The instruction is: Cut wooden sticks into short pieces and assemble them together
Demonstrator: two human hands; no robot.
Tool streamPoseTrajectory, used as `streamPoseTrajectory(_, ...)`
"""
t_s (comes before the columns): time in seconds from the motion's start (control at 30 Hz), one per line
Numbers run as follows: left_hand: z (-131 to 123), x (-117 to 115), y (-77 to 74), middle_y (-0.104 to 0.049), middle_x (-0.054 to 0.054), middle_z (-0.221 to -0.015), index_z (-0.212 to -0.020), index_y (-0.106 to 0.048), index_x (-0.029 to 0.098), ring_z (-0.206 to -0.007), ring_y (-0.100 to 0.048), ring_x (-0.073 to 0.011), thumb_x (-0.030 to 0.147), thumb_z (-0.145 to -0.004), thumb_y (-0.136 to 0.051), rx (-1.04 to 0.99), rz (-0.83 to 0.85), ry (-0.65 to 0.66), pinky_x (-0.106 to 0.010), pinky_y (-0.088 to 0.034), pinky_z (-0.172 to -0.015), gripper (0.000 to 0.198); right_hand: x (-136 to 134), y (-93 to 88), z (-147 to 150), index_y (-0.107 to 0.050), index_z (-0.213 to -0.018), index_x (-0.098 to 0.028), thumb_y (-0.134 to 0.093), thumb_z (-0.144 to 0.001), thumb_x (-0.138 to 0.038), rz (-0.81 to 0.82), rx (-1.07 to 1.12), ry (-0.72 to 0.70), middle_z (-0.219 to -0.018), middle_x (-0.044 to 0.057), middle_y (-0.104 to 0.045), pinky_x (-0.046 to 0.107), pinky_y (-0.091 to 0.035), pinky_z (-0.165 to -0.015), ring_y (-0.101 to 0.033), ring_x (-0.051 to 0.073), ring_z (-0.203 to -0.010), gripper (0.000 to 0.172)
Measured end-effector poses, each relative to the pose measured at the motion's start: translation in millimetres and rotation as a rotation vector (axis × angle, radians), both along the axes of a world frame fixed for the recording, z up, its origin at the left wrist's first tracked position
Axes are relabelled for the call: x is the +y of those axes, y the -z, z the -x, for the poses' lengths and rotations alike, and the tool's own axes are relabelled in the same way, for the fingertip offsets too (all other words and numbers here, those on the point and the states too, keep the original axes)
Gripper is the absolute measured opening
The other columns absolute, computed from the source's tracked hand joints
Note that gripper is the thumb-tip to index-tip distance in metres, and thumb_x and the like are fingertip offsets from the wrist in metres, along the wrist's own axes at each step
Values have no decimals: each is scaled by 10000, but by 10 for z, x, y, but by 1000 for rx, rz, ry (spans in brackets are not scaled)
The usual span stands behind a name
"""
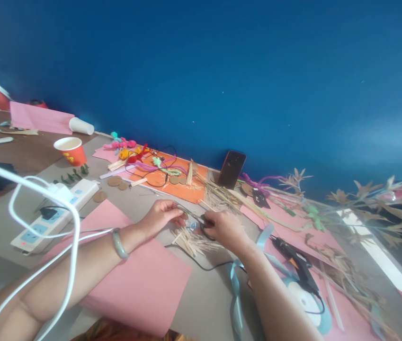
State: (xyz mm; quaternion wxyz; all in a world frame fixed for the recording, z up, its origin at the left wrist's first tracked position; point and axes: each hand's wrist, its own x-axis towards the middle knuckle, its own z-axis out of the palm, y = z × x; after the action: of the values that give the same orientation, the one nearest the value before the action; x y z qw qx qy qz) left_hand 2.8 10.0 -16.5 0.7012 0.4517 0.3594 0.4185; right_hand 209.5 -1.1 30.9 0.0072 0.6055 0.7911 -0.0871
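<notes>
My right hand (224, 227) grips a pair of scissors (196, 217) by the handles, its blades pointing left toward my other hand. Fingers pinched together, my left hand (164, 215) is at the blade tips; what it holds is too small and blurred to make out. A bangle circles the left wrist. Below both hands lies a loose pile of short straw-coloured sticks (192, 244). Pink paper (144, 284) spreads under my left forearm. A black glue gun (298, 263) rests to the right of my right forearm, near a light blue ribbon (236, 293).
A white power strip (57, 218) with plugged cables is at left; a white cable crosses close to the camera. A red paper cup (71, 151) stands behind it. A phone (232, 169) leans on the blue wall. Dried stalks (381, 208) stick out at right. Orange paper (172, 187) carries craft bits.
</notes>
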Motion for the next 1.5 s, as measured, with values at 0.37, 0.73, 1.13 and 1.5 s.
streamPoseTrajectory(0.37,8,24,29,-683,-90,-653,-699,-669,96,-573,-640,-146,317,-696,-685,29,36,62,-237,-506,-583,222,9,10,26,-606,-623,-211,-627,-699,-553,31,-60,-14,-552,6,-554,253,-148,-491,-446,123,-517,351)
streamPoseTrajectory(0.73,0,58,108,-695,-99,-688,-676,-657,97,-558,-641,-138,338,-674,-714,33,118,56,-221,-503,-541,248,30,35,57,-632,-655,-218,-595,-754,-524,113,-82,-7,-587,17,-582,248,-177,-491,-486,131,-543,325)
streamPoseTrajectory(1.13,9,114,115,-695,-64,-658,-746,-641,110,-624,-658,-146,285,-649,-740,24,-2,-268,-236,-507,-620,224,1,-14,9,-471,-628,-205,-581,-706,-547,25,193,96,-570,-18,-549,222,-246,-491,-438,114,-510,367)
streamPoseTrajectory(1.5,-2,95,82,-708,-49,-727,-741,-580,130,-587,-652,-128,340,-659,-728,-75,-13,-392,-237,-511,-589,270,-94,-77,170,-546,-691,-208,-583,-699,-541,-71,61,28,-599,4,-605,276,-305,-625,-566,185,-625,335)
